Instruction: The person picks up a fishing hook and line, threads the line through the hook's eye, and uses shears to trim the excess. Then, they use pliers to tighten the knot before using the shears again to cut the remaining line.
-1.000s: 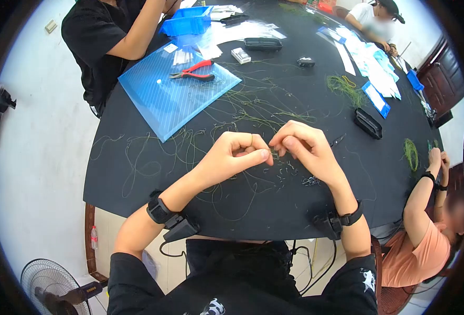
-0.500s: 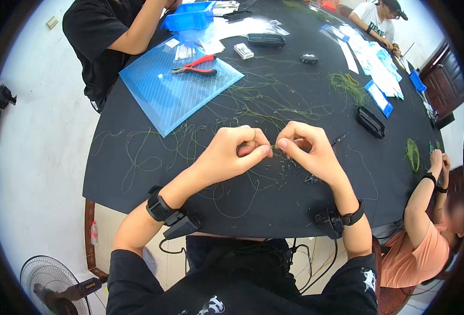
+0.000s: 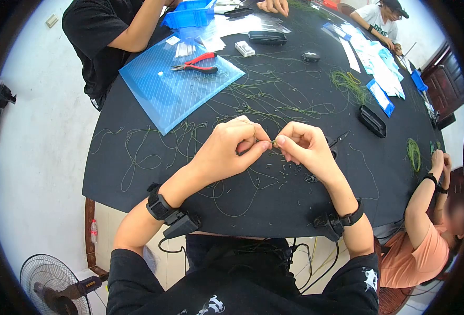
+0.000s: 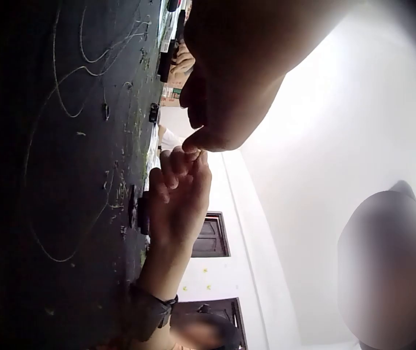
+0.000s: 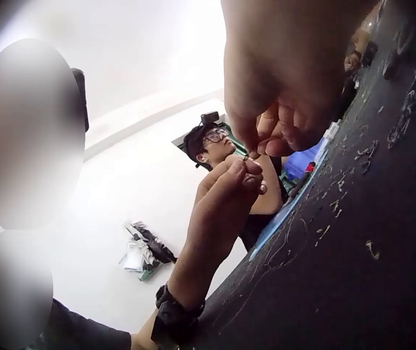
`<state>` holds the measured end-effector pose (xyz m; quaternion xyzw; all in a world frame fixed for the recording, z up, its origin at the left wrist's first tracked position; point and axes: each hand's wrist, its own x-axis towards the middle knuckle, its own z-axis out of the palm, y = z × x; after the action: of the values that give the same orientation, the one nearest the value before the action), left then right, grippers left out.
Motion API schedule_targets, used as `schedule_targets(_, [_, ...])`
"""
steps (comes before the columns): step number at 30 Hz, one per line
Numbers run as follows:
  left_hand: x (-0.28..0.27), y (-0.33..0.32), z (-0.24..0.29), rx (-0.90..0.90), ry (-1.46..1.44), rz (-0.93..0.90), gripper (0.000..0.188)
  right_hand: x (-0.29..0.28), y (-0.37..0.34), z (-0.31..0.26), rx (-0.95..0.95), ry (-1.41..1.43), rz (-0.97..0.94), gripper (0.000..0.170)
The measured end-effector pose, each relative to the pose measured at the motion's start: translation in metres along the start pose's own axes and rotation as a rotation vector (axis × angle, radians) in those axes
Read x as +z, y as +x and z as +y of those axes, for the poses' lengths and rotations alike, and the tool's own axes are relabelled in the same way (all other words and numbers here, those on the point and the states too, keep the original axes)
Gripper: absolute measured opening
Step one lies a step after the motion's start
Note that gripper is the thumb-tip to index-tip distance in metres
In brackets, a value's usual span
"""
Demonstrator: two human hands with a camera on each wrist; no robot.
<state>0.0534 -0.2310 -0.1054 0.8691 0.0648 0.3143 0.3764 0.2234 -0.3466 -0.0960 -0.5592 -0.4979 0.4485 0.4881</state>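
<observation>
Above the dark table, the left hand [image 3: 233, 144] and right hand [image 3: 308, 149] meet fingertip to fingertip in the head view. Thumb and forefinger of each pinch a thin green line [image 3: 274, 142], with only a short bit visible between them. In the left wrist view the right hand [image 4: 182, 193] touches the dim left hand [image 4: 230, 95]. The right wrist view shows the left hand [image 5: 222, 204] below the right hand [image 5: 288, 87], a tiny piece at their tips. Small hooks or clips [image 3: 284, 170] lie scattered under the hands; their exact kind is unclear.
Tangled green line [image 3: 142, 152] spreads over the table. Red-handled pliers [image 3: 200, 69] lie on a blue board [image 3: 163, 105]. Farther off are a blue bin [image 3: 189, 19], black trays [image 3: 372, 121] and a green bundle [image 3: 350, 86]. Other people sit around the table.
The fingertips have come closer together and stay pinched. Another person's hand has appeared at the table's far side. The head view has shifted slightly.
</observation>
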Motion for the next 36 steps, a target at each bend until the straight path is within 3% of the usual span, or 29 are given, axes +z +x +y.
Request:
schedule_targets(5, [-0.003, -0.001, 0.0, -0.089, -0.029, -0.051, 0.004, 0.001, -0.001, 0.0, 0.005, -0.014, -0.026, 0.018])
schedule_targets(12, [-0.007, -0.002, 0.0, -0.287, -0.273, -0.154, 0.012, 0.005, -0.002, -0.002, -0.233, -0.263, 0.044, 0.008])
schedule_targets(17, [-0.007, -0.002, -0.001, -0.279, -0.277, -0.205, 0.013, 0.006, -0.002, -0.005, -0.452, -0.515, 0.115, 0.005])
schedule_targets(26, [-0.003, -0.003, 0.0, -0.274, -0.345, -0.242, 0.012, 0.006, 0.0, -0.002, -0.496, -0.591, 0.148, 0.006])
schedule_targets(30, [-0.005, -0.002, 0.001, -0.293, -0.321, -0.271, 0.012, -0.003, 0.003, 0.006, -0.307, -0.7, 0.388, 0.01])
schedule_targets(33, [-0.003, -0.003, -0.005, -0.279, -0.314, -0.218, 0.013, -0.033, -0.001, 0.006, -0.062, -0.787, 0.591, 0.018])
schedule_targets(35, [-0.003, -0.002, -0.002, -0.33, -0.295, -0.21, 0.013, -0.046, -0.008, -0.015, 0.284, -0.932, 0.572, 0.027])
schedule_targets(36, [-0.004, -0.001, -0.001, -0.353, -0.285, -0.204, 0.014, -0.049, -0.014, -0.017, 0.317, -1.038, 0.579, 0.032])
